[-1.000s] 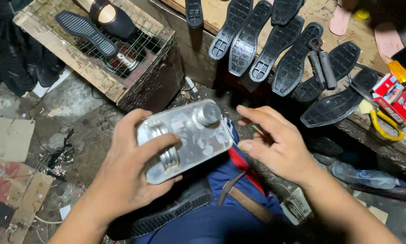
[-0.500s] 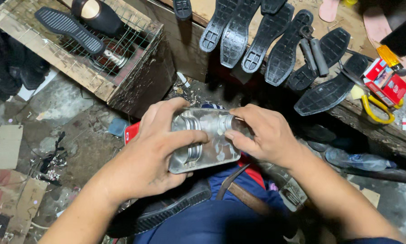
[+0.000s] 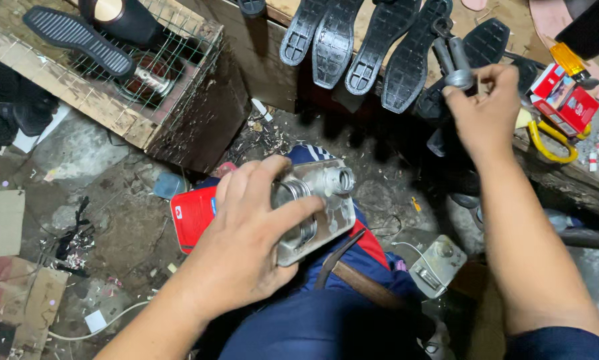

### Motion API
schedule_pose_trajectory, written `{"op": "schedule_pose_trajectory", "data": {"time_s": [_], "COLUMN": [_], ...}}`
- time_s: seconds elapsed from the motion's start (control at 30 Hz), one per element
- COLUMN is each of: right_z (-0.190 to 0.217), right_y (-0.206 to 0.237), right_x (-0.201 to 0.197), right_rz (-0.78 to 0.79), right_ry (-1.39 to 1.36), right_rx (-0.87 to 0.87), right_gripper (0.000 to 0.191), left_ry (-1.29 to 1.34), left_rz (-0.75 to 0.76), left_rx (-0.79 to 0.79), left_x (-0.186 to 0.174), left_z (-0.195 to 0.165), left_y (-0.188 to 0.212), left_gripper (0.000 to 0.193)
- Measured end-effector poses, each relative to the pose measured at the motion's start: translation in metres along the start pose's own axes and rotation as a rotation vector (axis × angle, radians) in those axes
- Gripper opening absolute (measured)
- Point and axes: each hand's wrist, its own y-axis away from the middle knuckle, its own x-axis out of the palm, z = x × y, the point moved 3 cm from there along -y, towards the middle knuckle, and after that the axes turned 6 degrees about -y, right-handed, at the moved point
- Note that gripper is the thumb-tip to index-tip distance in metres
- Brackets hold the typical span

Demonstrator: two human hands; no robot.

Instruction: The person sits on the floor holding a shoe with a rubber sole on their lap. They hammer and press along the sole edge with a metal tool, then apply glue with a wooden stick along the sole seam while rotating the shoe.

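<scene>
Over the person's lap, the left hand (image 3: 246,247) grips a flat metal can (image 3: 316,207), fingers wrapped across its top face and thumb below, holding it tilted. The can's threaded neck (image 3: 341,180) stands open, uncovered, just past the fingertips. Under the can lies a red tin (image 3: 193,215), partly hidden by the hand, resting against the blue trousers (image 3: 299,320).

Up and to the right, well apart from the can, the right hand (image 3: 489,117) is raised to the edge of the tabletop (image 3: 513,13), thumb and forefinger pinching a small round metal cap (image 3: 459,79). The other fingers curl loosely behind it.

Just beyond that hand a row of black shoe soles (image 3: 363,40) lies along the tabletop, treads up. To its right sit red boxes (image 3: 566,100) and yellow-handled pliers (image 3: 546,143). Below the right forearm, on the floor, lies another small metal can (image 3: 436,267) with a wire beside it.

Far to the left of the left hand stands a wooden crate (image 3: 113,110) topped with wire mesh, a black sole (image 3: 79,40) and a dark shoe last (image 3: 123,20) lying on it. The floor (image 3: 99,200) around is dirty concrete strewn with scraps and cardboard (image 3: 0,223).
</scene>
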Motion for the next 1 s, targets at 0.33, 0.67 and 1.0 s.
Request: {"op": "schedule_pose_trajectory", "data": {"time_s": [0.33,0.67,1.0], "right_z": [-0.02,-0.002,0.11], "right_y": [-0.017,-0.018,0.065], "right_x": [-0.001,0.014,0.069], "right_rz": [-0.092,0.058,0.253], "right_ry": [0.121,0.463,-0.112], "right_rx": [-0.152,-0.351,0.051], "right_gripper": [0.042,0.032,0.023], "left_ry": [-0.041,0.047,0.003], "left_rz": [-0.113,-0.18,-0.227], "left_rx": [-0.147,-0.271,-0.358], "left_x": [-0.014,-0.07,-0.1], "left_z": [0.026,0.035,0.034], "left_y": [0.017,0.054,0.094], "left_gripper": [0.109,0.102,0.091]}}
